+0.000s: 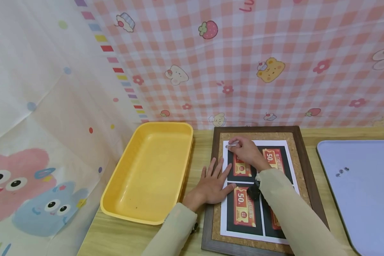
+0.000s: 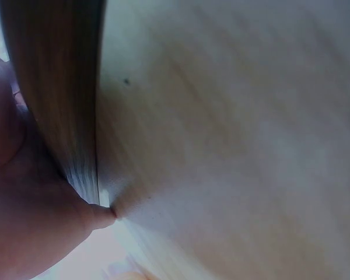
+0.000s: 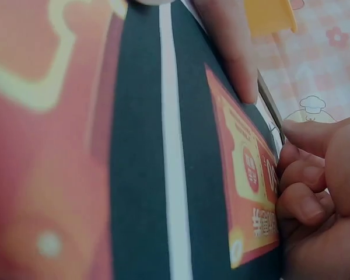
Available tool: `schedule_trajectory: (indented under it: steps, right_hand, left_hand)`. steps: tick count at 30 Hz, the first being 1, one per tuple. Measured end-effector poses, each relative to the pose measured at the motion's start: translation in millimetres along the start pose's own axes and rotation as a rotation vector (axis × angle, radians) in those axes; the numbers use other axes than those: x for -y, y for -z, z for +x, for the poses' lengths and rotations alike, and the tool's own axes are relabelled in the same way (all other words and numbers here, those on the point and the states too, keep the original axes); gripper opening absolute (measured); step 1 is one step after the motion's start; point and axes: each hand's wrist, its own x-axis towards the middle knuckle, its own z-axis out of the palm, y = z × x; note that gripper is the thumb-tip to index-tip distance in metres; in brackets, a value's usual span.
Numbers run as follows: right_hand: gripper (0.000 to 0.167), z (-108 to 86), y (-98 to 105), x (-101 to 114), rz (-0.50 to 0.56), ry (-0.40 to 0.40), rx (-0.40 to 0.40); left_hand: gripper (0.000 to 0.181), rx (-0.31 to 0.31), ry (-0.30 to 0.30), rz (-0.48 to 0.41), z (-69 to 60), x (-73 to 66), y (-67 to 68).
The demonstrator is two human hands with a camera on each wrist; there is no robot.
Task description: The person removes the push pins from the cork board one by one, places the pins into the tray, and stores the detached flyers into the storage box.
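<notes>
A printed sheet (image 1: 224, 227) of red-and-yellow coupons on black lies on a cork board (image 1: 216, 220) with a dark wooden frame. At the sheet's far left corner my right hand (image 1: 247, 152) pinches what looks like a small clear push pin (image 1: 232, 144). In the right wrist view, the right hand's (image 3: 315, 186) fingers are curled, mostly hiding the pin. My left hand (image 1: 212, 185) lies spread over the frame's left side, its fingertips resting on the sheet. The left wrist view shows part of that hand (image 2: 35, 216) against the frame's side (image 2: 64, 99).
A yellow plastic tray (image 1: 187, 156) stands to the left of the board. To the right lies a pale purple tray (image 1: 364, 213) with several small, clear pin-like pieces (image 1: 341, 172) on it. Behind the wooden table (image 1: 115, 238) hangs a pink checked cloth (image 1: 243, 46).
</notes>
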Motion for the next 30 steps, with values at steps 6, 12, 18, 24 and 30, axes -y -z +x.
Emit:
schedule_trajectory:
  steps: [6,12,18,24,30]
  right_hand:
    - [0.024,-0.2,-4.2,-1.3,0.0,-0.003,-0.033]
    - [0.025,-0.9,-9.1,1.7,0.003,-0.021,-0.062]
    - [0.023,-0.4,-11.8,2.0,0.016,-0.06,-0.086]
    - [0.021,0.3,-12.5,1.6,0.022,-0.08,-0.096]
    - [0.02,1.0,-13.1,4.0,0.068,-0.146,-0.091]
  left_hand:
    - [0.07,0.001,-0.008,0.002,-3.7,-3.3,4.0]
    - [0.071,0.001,-0.011,0.001,-5.1,-4.3,5.9]
    - [0.071,-0.009,-0.014,0.006,-5.5,-4.3,6.3]
    - [0.071,0.0,-0.009,0.005,-3.9,-3.4,3.7]
    - [0.071,-0.006,-0.011,0.001,-5.3,-3.9,4.8]
